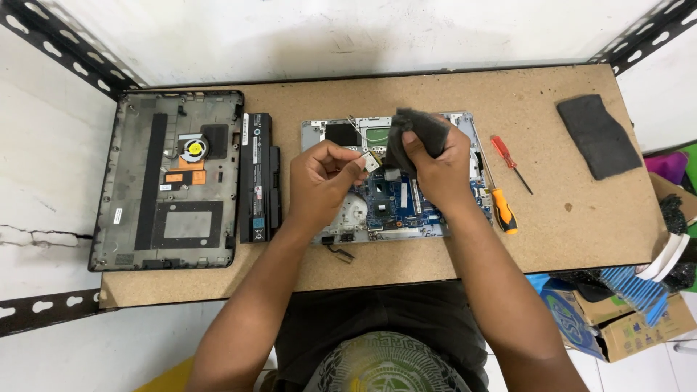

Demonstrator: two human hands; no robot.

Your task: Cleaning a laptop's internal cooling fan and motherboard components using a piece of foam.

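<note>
- Head view looks down on a brown board table point(566, 218) where a person works with two bare hands.
- The left hand point(319, 181) pinches a small silver metal part point(372, 161) between its fingertips.
- The right hand point(439, 170) is closed around a dark grey cloth point(417, 134) and presses it against that small part.
- Both hands are right over the open laptop body point(392, 203), which lies in the middle of the table with its blue circuit board showing.
- Just left of the laptop body lies a long black battery point(259, 178), with a white label near its top end.
- Further left sits the dark bottom cover point(170, 181), with a round fan and small orange stickers on it.
- To the right of the laptop body lie two screwdrivers: a small one with a red handle point(502, 149) and one with an orange handle point(503, 209).
- Another dark cloth pad point(599, 134) lies well apart, near the far right corner.
- Beside the table, low on the right, stands a cardboard box point(639, 323) with blue and green printing, and a blue ridged thing lies on it.
</note>
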